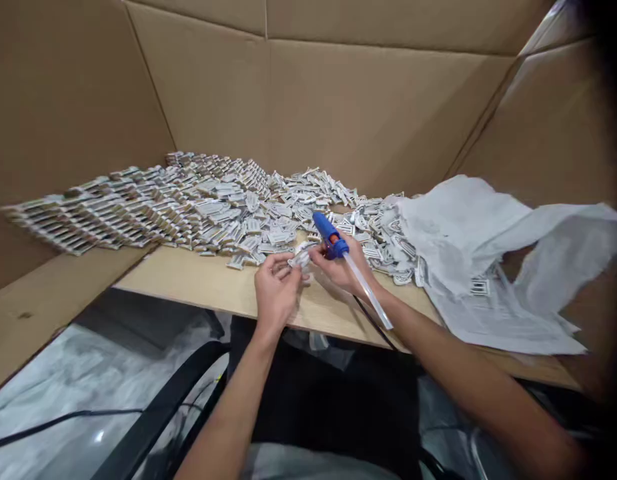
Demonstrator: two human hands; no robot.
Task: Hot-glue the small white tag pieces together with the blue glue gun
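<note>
A blue hot glue gun [327, 229] is in my right hand [345, 267]. A long clear glue stick [367, 290] sticks out of it toward me, and a black cord hangs below the wrist. My left hand [278, 288] pinches a small white piece [302, 257] between thumb and fingers. The fingertips of my right hand are close to this piece; whether they touch it I cannot tell. Behind both hands lies a loose heap of small white and grey pieces with slots [283, 217], several of them right beyond my fingers.
Neat stacked rows of similar pieces [103, 210] fill the left side of the wooden board [188, 280]. Crumpled white sheets [463, 233] cover its right side. Cardboard walls [338, 107] enclose the back and sides. A black chair armrest [163, 407] stands below left.
</note>
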